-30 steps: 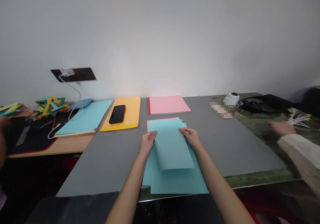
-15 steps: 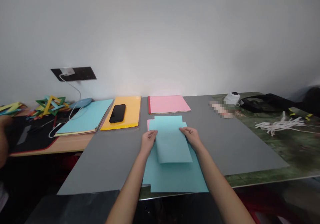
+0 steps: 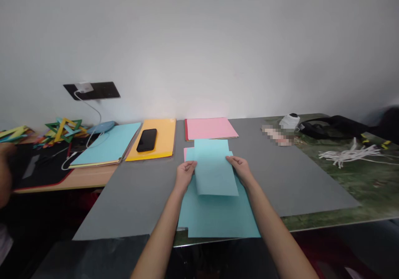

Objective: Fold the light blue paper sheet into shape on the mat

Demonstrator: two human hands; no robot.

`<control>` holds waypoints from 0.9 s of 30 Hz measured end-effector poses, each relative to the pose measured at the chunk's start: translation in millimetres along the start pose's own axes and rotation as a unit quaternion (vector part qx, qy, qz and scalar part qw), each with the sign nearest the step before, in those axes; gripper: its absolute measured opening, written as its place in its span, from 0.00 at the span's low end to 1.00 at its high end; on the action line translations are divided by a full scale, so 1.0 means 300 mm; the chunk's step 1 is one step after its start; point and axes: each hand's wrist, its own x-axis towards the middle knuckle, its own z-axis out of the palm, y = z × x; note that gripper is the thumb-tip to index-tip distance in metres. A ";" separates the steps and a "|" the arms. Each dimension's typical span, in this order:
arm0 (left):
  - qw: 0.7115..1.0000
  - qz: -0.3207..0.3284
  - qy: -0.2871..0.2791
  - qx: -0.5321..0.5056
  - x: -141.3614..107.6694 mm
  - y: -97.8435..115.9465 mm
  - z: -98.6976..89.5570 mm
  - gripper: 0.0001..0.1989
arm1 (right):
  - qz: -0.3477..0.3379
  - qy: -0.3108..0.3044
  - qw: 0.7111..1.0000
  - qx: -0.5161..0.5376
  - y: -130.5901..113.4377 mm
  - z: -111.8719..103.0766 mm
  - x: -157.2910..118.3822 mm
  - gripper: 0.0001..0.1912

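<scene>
Between my two hands is a smaller light blue sheet of paper (image 3: 215, 171), raised above the table. My left hand (image 3: 186, 174) pinches its left edge, fingers closed. The opposite edge is pinched by my right hand (image 3: 240, 167), also closed. Below it lie larger light blue sheets (image 3: 222, 221), reaching the table's front edge and partly covered by the held sheet. A sliver of pink paper (image 3: 186, 152) shows at their upper left.
A pink paper stack (image 3: 212, 128) lies by the wall. Leftward are a phone (image 3: 146, 140) on a yellow stack (image 3: 165, 135), a blue stack (image 3: 106, 146) and paper frames (image 3: 65, 130). White strings (image 3: 352, 154) and a black strap (image 3: 327, 127) lie right. Another person's arm (image 3: 4, 175) shows far left.
The held sheet has shifted slightly up and away from me, its near edge now higher. Both hands keep their pinch on its sides.
</scene>
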 end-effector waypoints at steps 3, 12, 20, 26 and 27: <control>0.999 0.024 0.025 -0.001 0.001 -0.003 -0.003 0.15 | 0.005 -0.047 0.999 -0.024 -0.003 0.002 -0.009 0.17; 0.999 0.013 0.005 0.050 0.004 -0.010 -0.003 0.18 | -0.002 0.032 0.999 -0.026 0.011 0.008 0.003 0.20; 0.997 0.066 0.036 0.014 0.008 -0.028 -0.006 0.15 | 0.003 -0.027 0.999 -0.039 -0.014 0.011 -0.014 0.19; 0.995 0.092 0.039 0.010 0.013 -0.041 -0.011 0.14 | 0.012 -0.038 0.998 -0.051 -0.016 0.014 -0.017 0.17; 0.995 0.093 0.039 0.011 0.013 -0.042 -0.011 0.14 | 0.015 -0.041 0.998 -0.056 -0.015 0.014 -0.016 0.17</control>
